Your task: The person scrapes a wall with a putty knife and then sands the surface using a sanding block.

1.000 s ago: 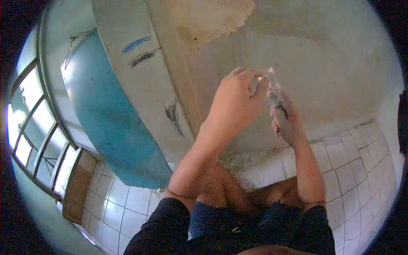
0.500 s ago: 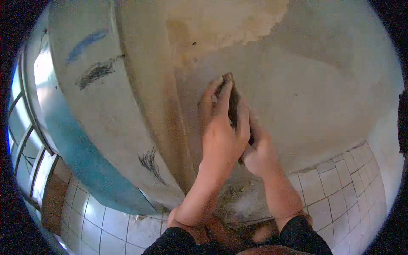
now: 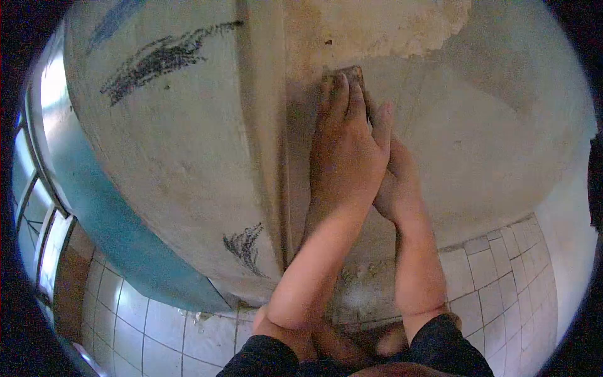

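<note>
A dark, flat, board-like tool lies against the plastered wall, its top end showing past my fingertips. My left hand presses on the tool with fingers stretched up along it. Just to the right and lower, my right hand is wrapped round the tool's lower part, partly hidden behind my left hand. Most of the tool is covered by my hands. Left of them runs the vertical inner corner where the wall meets a column.
The grey column at the left carries black scribbles and a blue mark. Beyond it are a teal painted band and a barred window. White tiles cover the floor. Rubble lies at the wall's foot.
Both hands and the tool have moved up the wall. The tool's end is now higher, and the view has shifted so the column looks larger.
</note>
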Action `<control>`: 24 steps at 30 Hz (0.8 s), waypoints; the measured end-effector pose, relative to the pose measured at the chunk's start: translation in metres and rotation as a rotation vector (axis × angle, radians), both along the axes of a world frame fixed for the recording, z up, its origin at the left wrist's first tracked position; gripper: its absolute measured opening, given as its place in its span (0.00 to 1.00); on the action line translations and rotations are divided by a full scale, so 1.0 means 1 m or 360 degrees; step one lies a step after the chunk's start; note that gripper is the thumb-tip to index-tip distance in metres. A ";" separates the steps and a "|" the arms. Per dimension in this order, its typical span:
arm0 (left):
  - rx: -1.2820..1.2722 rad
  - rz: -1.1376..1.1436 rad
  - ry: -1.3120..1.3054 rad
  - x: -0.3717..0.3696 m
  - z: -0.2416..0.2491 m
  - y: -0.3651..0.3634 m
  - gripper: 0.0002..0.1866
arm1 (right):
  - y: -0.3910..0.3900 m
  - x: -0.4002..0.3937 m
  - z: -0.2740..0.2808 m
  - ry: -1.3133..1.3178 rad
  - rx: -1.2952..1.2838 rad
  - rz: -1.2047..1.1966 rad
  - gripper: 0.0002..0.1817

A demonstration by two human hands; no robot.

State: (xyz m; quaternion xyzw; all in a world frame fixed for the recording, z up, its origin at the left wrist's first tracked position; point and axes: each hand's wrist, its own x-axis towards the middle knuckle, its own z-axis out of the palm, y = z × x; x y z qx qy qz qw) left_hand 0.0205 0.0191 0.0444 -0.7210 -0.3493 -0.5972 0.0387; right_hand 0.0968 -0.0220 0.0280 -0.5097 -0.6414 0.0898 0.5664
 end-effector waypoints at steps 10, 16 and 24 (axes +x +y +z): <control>-0.0262 -0.0183 0.0034 -0.006 0.006 -0.004 0.29 | -0.010 -0.006 0.009 0.0110 -0.0172 -0.0079 0.22; -0.0156 -0.0157 0.0024 -0.005 0.012 -0.007 0.31 | -0.008 0.001 0.013 0.0124 -0.0299 -0.0087 0.23; 0.0028 0.0032 0.0117 0.003 0.007 0.008 0.31 | -0.018 -0.004 0.026 0.0386 -0.0477 0.0106 0.22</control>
